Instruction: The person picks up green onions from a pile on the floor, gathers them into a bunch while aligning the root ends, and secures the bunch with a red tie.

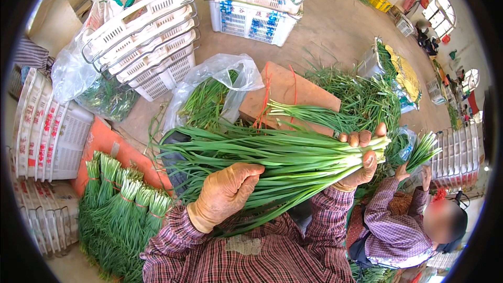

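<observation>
A loose bunch of green chives (272,157) lies across in front of me, its pale stem ends to the right and its long leaves fanning left. My right hand (361,160), in a tan glove, is wrapped round the bunch near the stem ends. My left hand (228,194), gloved too, is closed with thumb and forefinger pinching leaves at the near side. Beyond the bunch, a smaller bundle of chives (314,115) rests on a brownish block (285,91) with red ties laid over it.
Tied chive bundles (123,204) stand on an orange sheet (102,144) at left. Stacked white crates (152,42) rise at far left, more crates (254,21) farther back. A clear bag (230,73) holds greens. Loose greens (361,94) lie right. A co-worker (398,220) sits at right, handling chives.
</observation>
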A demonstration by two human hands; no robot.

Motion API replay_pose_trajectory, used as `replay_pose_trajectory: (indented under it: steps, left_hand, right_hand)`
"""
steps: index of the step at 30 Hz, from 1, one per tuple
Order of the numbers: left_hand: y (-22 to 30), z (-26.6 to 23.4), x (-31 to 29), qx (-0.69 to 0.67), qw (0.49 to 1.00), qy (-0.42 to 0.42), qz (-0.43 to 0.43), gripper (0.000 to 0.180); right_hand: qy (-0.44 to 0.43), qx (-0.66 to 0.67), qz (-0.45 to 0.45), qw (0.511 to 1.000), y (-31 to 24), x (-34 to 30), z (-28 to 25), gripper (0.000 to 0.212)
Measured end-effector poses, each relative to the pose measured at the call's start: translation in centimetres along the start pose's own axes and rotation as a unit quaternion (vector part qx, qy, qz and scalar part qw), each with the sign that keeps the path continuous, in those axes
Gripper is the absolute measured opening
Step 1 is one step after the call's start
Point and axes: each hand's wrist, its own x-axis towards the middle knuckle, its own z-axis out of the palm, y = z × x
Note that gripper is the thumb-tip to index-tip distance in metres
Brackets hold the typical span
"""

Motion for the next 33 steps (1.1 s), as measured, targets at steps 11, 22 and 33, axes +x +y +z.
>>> replay_pose_trajectory:
  steps: [11, 22, 33]
  left_hand:
    - [-0.1, 0.2, -0.8, -0.073, 0.985, -0.072, -0.141, 0.026]
    - [0.0, 0.8, -0.3, 0.032, 0.992, -0.063, -0.103, 0.027]
    - [-0.8, 1.3, -0.5, 0.047, 0.999, 0.004, 0.019, 0.022]
  right_hand:
    - [-0.022, -0.013, -0.017, 1.000, 0.0, -0.6, -0.6, 0.066]
    - [-0.079, -0.012, -0.010, 0.997, -0.2, -0.6, -0.2, 0.069]
    - [-0.064, -0.014, -0.018, 0.998, -1.1, -0.7, 0.1, 0.072]
